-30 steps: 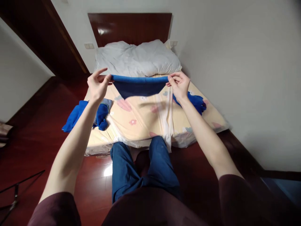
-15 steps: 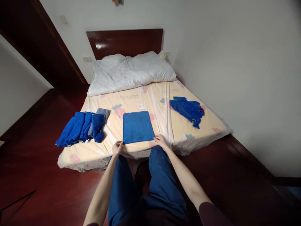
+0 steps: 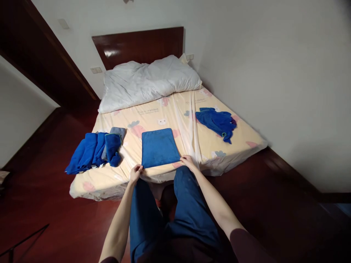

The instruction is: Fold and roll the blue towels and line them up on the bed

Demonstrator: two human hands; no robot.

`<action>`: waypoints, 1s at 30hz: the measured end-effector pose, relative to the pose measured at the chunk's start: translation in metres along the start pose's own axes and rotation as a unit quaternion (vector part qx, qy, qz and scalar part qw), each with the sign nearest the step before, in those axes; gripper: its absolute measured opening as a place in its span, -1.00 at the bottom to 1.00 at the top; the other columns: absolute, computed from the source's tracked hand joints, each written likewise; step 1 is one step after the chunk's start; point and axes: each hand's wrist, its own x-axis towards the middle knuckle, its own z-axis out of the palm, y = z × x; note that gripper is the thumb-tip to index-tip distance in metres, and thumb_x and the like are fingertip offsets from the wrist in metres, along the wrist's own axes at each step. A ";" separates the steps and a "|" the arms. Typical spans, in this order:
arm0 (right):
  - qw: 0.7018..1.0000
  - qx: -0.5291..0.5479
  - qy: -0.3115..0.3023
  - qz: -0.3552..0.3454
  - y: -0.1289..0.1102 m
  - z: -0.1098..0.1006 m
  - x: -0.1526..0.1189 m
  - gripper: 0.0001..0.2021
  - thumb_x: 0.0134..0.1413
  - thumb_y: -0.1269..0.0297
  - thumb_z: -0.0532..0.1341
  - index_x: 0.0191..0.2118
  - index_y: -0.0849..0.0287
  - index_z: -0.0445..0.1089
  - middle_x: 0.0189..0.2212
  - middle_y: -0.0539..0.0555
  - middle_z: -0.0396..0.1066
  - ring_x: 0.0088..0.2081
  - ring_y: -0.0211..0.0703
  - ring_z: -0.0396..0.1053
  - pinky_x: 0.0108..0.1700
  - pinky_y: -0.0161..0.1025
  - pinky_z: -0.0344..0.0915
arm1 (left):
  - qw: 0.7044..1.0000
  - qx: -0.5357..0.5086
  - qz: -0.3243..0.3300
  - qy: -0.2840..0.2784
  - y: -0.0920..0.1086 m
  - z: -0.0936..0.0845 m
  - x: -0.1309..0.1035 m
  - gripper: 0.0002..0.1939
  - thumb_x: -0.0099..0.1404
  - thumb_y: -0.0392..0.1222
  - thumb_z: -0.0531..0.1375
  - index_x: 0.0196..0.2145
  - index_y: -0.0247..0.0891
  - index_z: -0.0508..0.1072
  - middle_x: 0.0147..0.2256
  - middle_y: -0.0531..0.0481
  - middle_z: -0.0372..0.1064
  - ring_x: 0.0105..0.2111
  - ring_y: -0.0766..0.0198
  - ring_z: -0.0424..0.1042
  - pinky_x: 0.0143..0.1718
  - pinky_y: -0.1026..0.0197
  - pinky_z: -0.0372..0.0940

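A blue towel (image 3: 159, 148) lies flat and smooth near the front edge of the bed, roughly square in shape. My left hand (image 3: 136, 172) pinches its near left corner. At the near right corner, my right hand (image 3: 188, 162) has its fingers closed on the cloth. To the left lies a row of folded blue and grey towels (image 3: 87, 150), overlapping one another. A crumpled heap of blue cloths (image 3: 216, 122) with a bit of green edging rests on the right side of the bed.
The bed (image 3: 153, 114) wears a pale yellow printed sheet, wrinkled right of the towel. A white quilt (image 3: 150, 80) is bunched before the dark wooden headboard (image 3: 142, 44). My knees are against the bed's front edge. A thin black bar (image 3: 24, 239) shows at lower left.
The view has tilted and shifted slightly. Both hands stay at the same two near corners of the towel, which lies flat as before.
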 end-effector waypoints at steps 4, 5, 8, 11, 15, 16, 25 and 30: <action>1.000 -0.013 -0.002 -0.016 0.008 0.000 0.003 -0.85 -0.28 0.16 0.28 -0.59 0.12 0.40 -0.57 -0.06 0.39 -0.40 -0.19 0.39 -0.27 -0.30 0.30 | 0.999 0.014 0.013 -0.044 -0.001 -0.010 -0.002 -0.19 -0.28 0.56 0.41 -0.41 -0.28 0.52 -0.47 -0.05 0.46 -0.43 0.19 0.44 -0.27 0.15 0.36; 1.000 -0.010 -0.005 -0.018 0.009 0.000 0.004 -0.84 -0.30 0.15 0.29 -0.57 0.12 0.40 -0.56 -0.06 0.40 -0.39 -0.18 0.40 -0.26 -0.28 0.31 | 0.998 0.020 0.015 -0.051 -0.001 -0.011 -0.001 -0.19 -0.27 0.56 0.41 -0.41 -0.28 0.52 -0.47 -0.06 0.46 -0.43 0.18 0.44 -0.28 0.14 0.37; 1.000 0.009 -0.011 -0.022 0.011 0.000 0.007 -0.75 -0.34 0.15 0.32 -0.43 0.11 0.43 -0.47 -0.02 0.48 -0.34 -0.14 0.45 -0.22 -0.25 0.37 | 0.997 0.046 0.024 -0.061 -0.001 -0.011 0.002 -0.23 -0.16 0.57 0.37 -0.41 -0.27 0.53 -0.50 -0.05 0.44 -0.46 0.19 0.42 -0.32 0.15 0.34; 0.999 0.025 -0.018 -0.024 0.011 -0.001 0.007 -0.65 -0.37 0.16 0.33 -0.31 0.12 0.45 -0.41 -0.01 0.51 -0.31 -0.15 0.48 -0.18 -0.24 0.40 | 0.994 0.077 0.039 -0.063 -0.001 -0.010 0.004 -0.29 -0.07 0.54 0.34 -0.44 -0.25 0.51 -0.53 -0.04 0.42 -0.48 0.19 0.39 -0.35 0.16 0.31; 0.999 0.014 -0.022 -0.022 0.012 -0.001 0.008 -0.72 -0.37 0.19 0.30 -0.38 0.13 0.44 -0.47 -0.03 0.46 -0.35 -0.18 0.45 -0.22 -0.25 0.37 | 0.990 0.111 0.051 -0.076 -0.002 -0.015 0.001 -0.34 -0.01 0.51 0.30 -0.45 -0.22 0.49 -0.51 -0.07 0.44 -0.45 0.14 0.43 -0.30 0.12 0.35; 1.000 0.008 -0.021 -0.021 0.012 0.000 0.008 -0.73 -0.37 0.20 0.30 -0.39 0.13 0.43 -0.49 -0.04 0.44 -0.36 -0.19 0.43 -0.23 -0.26 0.36 | 0.988 0.119 0.056 -0.081 -0.003 -0.017 -0.001 -0.36 0.00 0.50 0.29 -0.46 -0.22 0.48 -0.47 -0.09 0.47 -0.42 0.11 0.46 -0.25 0.10 0.37; 0.998 -0.047 -0.049 0.010 -0.012 -0.001 0.009 -0.86 -0.29 0.33 0.34 -0.46 0.15 0.45 -0.57 -0.07 0.44 -0.49 -0.29 0.37 -0.43 -0.38 0.26 | 0.977 0.175 0.048 -0.111 0.013 -0.022 0.003 -0.46 0.02 0.39 0.29 -0.45 -0.21 0.56 -0.35 -0.16 0.57 -0.20 -0.07 0.54 -0.03 -0.01 0.41; 0.995 -0.058 -0.073 0.018 -0.035 -0.004 0.041 -0.88 -0.10 0.27 0.42 -0.43 0.18 0.53 -0.55 0.00 0.51 -0.49 -0.25 0.43 -0.47 -0.38 0.31 | 0.977 0.163 -0.003 -0.139 0.032 -0.018 0.050 -0.32 -0.02 0.49 0.32 -0.40 -0.27 0.58 -0.40 -0.16 0.56 -0.30 0.01 0.54 -0.24 0.11 0.39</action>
